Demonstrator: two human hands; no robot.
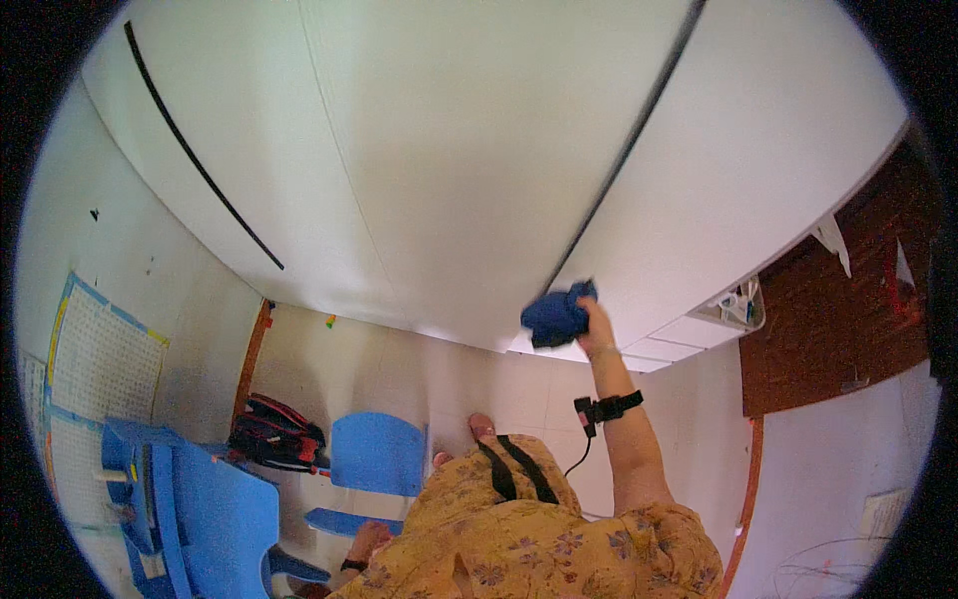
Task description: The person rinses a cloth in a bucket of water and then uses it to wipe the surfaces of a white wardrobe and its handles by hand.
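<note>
My right hand [595, 329] grips a bunched dark blue cloth [555, 317]. The cloth is at the lower end of a long black handle strip [629, 146] on the white wardrobe door [464, 165]; whether it presses on the surface, I cannot tell. A black strap with a small device [606, 408] is around my right forearm. Low beside my body hangs my left hand [370, 540], blurred, next to a flat blue chair part [337, 522]. Its fingers are too unclear to show whether they hold anything.
A blue chair backrest [378, 453] and a blue desk [217, 517] stand at the left. Between desk and wall sits a dark backpack [277, 434]. To the right, an open wardrobe compartment [737, 307] holds small items, beside a brown wooden door [838, 337].
</note>
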